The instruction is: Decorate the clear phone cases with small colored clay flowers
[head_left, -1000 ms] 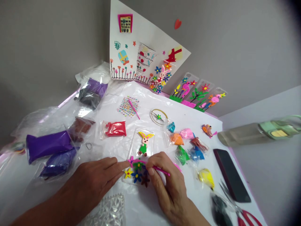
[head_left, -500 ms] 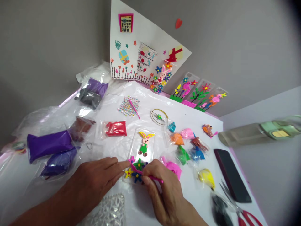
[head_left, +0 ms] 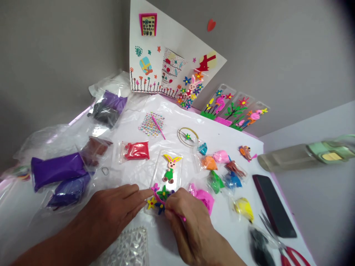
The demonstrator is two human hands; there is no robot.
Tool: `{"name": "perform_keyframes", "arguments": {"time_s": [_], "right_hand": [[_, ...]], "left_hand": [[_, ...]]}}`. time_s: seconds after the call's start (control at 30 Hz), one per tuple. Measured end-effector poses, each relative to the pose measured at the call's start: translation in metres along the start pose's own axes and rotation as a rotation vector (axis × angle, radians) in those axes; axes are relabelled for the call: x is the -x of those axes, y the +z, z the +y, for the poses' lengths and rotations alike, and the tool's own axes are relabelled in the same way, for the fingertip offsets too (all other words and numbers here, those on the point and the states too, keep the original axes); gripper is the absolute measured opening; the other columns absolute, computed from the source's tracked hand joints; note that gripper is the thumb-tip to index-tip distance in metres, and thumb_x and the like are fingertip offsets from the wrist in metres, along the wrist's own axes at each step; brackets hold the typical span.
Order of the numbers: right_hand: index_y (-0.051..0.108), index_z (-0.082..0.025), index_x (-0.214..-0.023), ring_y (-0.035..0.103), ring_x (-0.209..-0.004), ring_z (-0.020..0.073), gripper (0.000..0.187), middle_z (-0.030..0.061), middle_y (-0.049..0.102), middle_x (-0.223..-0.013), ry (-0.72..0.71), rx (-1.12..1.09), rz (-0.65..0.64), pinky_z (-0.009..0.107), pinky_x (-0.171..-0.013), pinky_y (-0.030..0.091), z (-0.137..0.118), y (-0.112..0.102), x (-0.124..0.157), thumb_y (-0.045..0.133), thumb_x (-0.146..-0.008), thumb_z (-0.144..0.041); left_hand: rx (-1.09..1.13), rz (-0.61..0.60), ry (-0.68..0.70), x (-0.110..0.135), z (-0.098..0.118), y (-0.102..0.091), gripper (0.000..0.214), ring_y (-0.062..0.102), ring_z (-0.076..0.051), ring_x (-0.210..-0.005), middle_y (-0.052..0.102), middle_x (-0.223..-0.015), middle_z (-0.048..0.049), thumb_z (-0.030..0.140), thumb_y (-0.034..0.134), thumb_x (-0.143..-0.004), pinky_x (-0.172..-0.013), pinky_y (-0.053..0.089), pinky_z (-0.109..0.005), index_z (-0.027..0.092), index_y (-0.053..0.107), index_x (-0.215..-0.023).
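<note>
While the head view looks down at the white bench [head_left: 222, 147], only this one view is given.
Head view, left hand: the left hand [head_left: 111, 212] is laid flat with fingers extended, its fingertip pressed to the near-left edge of the clear plastic phone case with clay rabbit and flowers [head_left: 168, 177]; nothing is grasped.
Head view, right hand: the right hand [head_left: 184, 221] is closed in a pinch grip on the thin pink plastic modelling stick [head_left: 161, 197], whose tip is set among the clay flowers.
Position: the case lies flat on the bench, between the red clay packet [head_left: 135, 150] and the pink clay bag [head_left: 203, 197].
Handling: the case is judged light, stiff and slippery; the clay figures are judged soft and easily dented.
Hold: the bare edges are judged best taken, never the decorated face.
</note>
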State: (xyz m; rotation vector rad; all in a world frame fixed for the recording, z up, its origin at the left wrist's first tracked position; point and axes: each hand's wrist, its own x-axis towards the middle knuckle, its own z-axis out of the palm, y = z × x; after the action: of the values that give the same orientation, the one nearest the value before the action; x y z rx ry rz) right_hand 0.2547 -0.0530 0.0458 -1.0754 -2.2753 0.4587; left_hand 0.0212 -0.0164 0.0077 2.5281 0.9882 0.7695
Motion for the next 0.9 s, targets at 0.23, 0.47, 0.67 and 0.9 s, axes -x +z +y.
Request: {"name": "perform_keyframes", "arguments": {"time_s": [0.23,0.47,0.67,0.9], "right_hand": [[0.046,-0.019,-0.103,0.051,-0.07,0.0169,0.023,0.0055,0.061,-0.082,-0.021,0.078,-0.045,0.027,-0.061,0.043,-0.003,-0.0012,-0.0036,0.042,-0.088,-0.002],[0.049,-0.02,-0.102,0.055,-0.07,0.0133,0.015,0.0021,0.06,-0.082,0.091,-0.066,0.088,0.023,-0.062,0.045,-0.0031,-0.0061,-0.0059,0.042,-0.1,-0.007],[0.052,-0.019,-0.1,0.055,-0.069,0.0115,0.013,0.0015,0.061,-0.081,0.127,-0.059,0.11,0.021,-0.06,0.045,-0.0033,-0.006,-0.0058,0.042,-0.103,-0.011],[0.052,-0.019,-0.101,0.056,-0.07,0.0122,0.012,0.0021,0.062,-0.083,0.132,-0.055,0.095,0.022,-0.061,0.046,-0.0019,-0.0027,-0.0053,0.043,-0.103,-0.012]], "left_hand": [[-0.004,0.011,0.018,-0.0027,-0.0003,0.0,0.044,0.077,-0.013,-0.075,0.079,-0.092,0.0005,0.034,0.025,-0.115,-0.06,0.06,-0.021,0.023,0.067,-0.121],[-0.023,0.022,0.0,-0.0026,-0.0004,0.0011,0.046,0.078,-0.015,-0.077,0.08,-0.094,0.0,0.033,0.024,-0.115,-0.062,0.061,-0.023,0.024,0.069,-0.12],[-0.041,0.065,0.025,-0.0049,0.0006,-0.0004,0.049,0.077,-0.013,-0.073,0.079,-0.089,0.001,0.033,0.022,-0.115,-0.059,0.061,-0.02,0.024,0.07,-0.116],[-0.039,-0.044,0.011,-0.003,0.0013,-0.0032,0.045,0.078,-0.015,-0.078,0.08,-0.094,-0.0016,0.029,0.025,-0.115,-0.064,0.063,-0.022,0.022,0.07,-0.121]]}}
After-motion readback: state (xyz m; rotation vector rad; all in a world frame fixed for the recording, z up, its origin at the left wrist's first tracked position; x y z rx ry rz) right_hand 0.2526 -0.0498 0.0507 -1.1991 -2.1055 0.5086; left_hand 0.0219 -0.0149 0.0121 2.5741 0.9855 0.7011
